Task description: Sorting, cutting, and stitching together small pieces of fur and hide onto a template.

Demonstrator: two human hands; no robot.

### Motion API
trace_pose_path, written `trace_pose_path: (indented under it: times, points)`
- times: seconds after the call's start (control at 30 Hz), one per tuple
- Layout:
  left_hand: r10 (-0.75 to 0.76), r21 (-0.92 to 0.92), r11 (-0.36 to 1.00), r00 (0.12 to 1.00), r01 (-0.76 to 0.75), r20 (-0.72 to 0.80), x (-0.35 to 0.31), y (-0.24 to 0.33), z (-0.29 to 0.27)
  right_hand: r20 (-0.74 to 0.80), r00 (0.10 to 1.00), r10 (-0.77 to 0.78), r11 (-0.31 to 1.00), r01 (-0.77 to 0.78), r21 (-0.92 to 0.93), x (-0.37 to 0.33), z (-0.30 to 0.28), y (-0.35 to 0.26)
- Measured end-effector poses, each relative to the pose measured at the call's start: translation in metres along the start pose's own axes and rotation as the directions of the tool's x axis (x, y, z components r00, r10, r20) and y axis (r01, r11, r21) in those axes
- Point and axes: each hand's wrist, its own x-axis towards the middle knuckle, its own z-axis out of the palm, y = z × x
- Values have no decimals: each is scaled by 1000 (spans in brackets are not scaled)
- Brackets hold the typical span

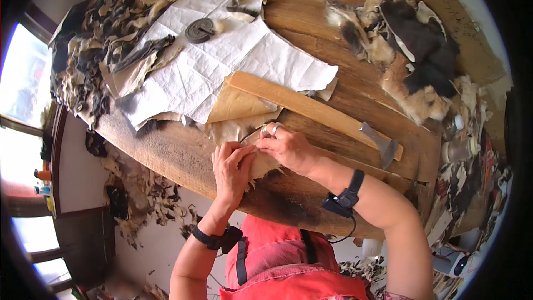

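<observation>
At the counter (pixel 183 155) edge, both hands press a pelt (pixel 244 130) flat: left hand (pixel 230 164) open-palmed, right hand (pixel 286 147) pinching its edge. Next, it likely needs trimming along the wooden ruler (pixel 311 108).

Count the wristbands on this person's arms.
2. One black wristband sits on the left wrist, below the left hand. The other wristband sits on the right forearm, behind the right hand; a thin cable hangs from it. None seems hidden.

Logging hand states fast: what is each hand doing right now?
Left hand: fingers flat, pressing on the pale hide piece, not gripping.
Right hand: fingers curled, pinching the same hide piece's edge.
</observation>
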Motion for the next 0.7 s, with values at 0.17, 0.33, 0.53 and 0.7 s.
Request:
trace_pose_path:
  times: [0.17, 0.33, 0.53, 0.7]
  points:
    - [146, -67, 987, 989, -148, -35, 2, -15, 13, -70, 996, 51, 998, -53, -37, -5, 0, -1]
    - [86, -151, 984, 994, -95, -67, 5, -27, 6, -291, 921, 257, 936, -312, -163, -72, -73, -80]
    - [55, -69, 996, 998, -53, 15, 3, -21, 2, -434, 410, 802, 254, -892, -373, -288, -131, -172]
    - [75, -110, 991, 997, -73, 15, 2, -27, 9, -518, 285, 807, 224, -958, -177, -342, -83, -191]
